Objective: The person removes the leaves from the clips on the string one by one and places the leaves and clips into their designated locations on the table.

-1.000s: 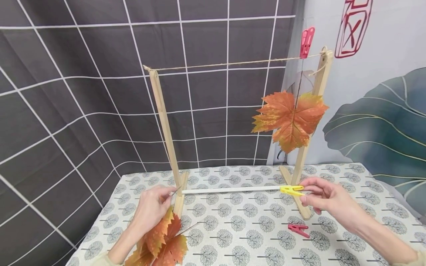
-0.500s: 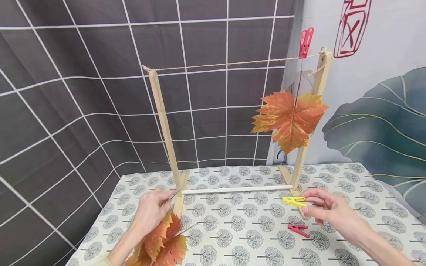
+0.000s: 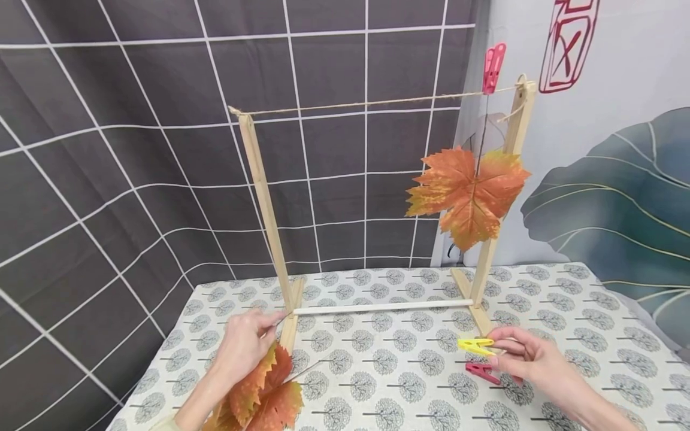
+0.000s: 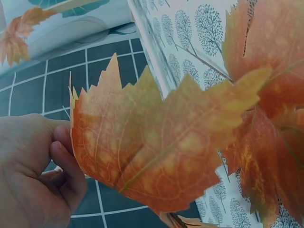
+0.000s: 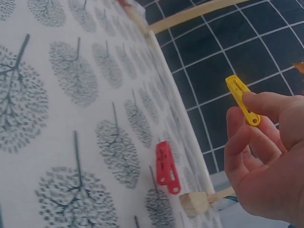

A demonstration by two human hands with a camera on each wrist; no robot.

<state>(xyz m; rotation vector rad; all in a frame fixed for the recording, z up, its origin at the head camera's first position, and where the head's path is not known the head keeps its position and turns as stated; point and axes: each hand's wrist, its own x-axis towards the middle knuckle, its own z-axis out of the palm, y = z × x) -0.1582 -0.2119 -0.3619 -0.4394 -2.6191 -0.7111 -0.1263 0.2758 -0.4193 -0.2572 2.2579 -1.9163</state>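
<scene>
My left hand (image 3: 245, 344) pinches the thin stem of an orange artificial maple leaf (image 4: 156, 142), beside the foot of the left post. Under it, more orange leaves (image 3: 277, 407) lie on the table. In the head view my right hand (image 3: 539, 365) holds a yellow clothespin (image 3: 474, 346) between thumb and fingers, its nose pointing left. Just below that in the head view lies a red clothespin (image 3: 482, 372) on the cloth. High on the right, a pink clothespin (image 3: 493, 69) grips the twine and the stem of a hanging maple leaf (image 3: 469, 194).
A wooden frame stands on the patterned tablecloth (image 3: 388, 383): a left post (image 3: 264, 203), a right post (image 3: 485, 263) and a white rod (image 3: 383, 307) low between them. Twine (image 3: 356, 105) spans the post tops. A dark gridded curtain (image 3: 151, 149) hangs behind.
My right hand has drawn the yellow clothespin down and nearer, from beside the right post's foot to near the red clothespin. My left hand is almost still, with the stem in its fingers.
</scene>
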